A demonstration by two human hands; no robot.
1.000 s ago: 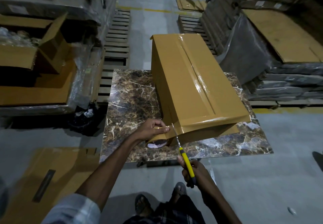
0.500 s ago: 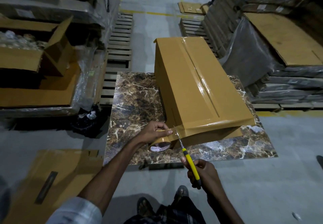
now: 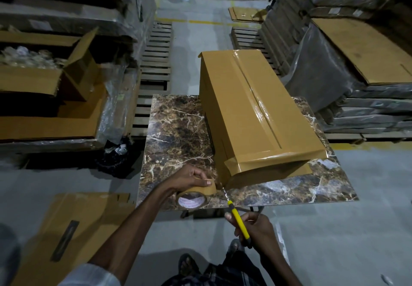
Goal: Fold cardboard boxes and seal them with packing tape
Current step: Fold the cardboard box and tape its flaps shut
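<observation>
One cardboard box (image 3: 256, 116) is lying lengthwise on the marble tabletop (image 3: 176, 134) in the head view, with its flaps closed. Glossy brown tape is running along the top seam (image 3: 256, 98), and a second strip (image 3: 267, 158) is wrapping across the near end and round the corner, so this face is looking sealed.

You are gripping the packing tape roll (image 3: 194, 196) with your left hand (image 3: 191, 176), fingers curled over its rim, just beside the box's near left corner. Your right hand (image 3: 256, 230) is wrapping its fingers round the yellow-handled utility knife (image 3: 239, 221), whose blade is pointing into the gap between roll and corner. I cannot tell whether the tape there is already severed.

By my judgement you are finishing the cut on this box. Its far end and underside are hidden. A flat carton (image 3: 73, 230) is lying on the floor to your left, probably awaiting folding.
</observation>
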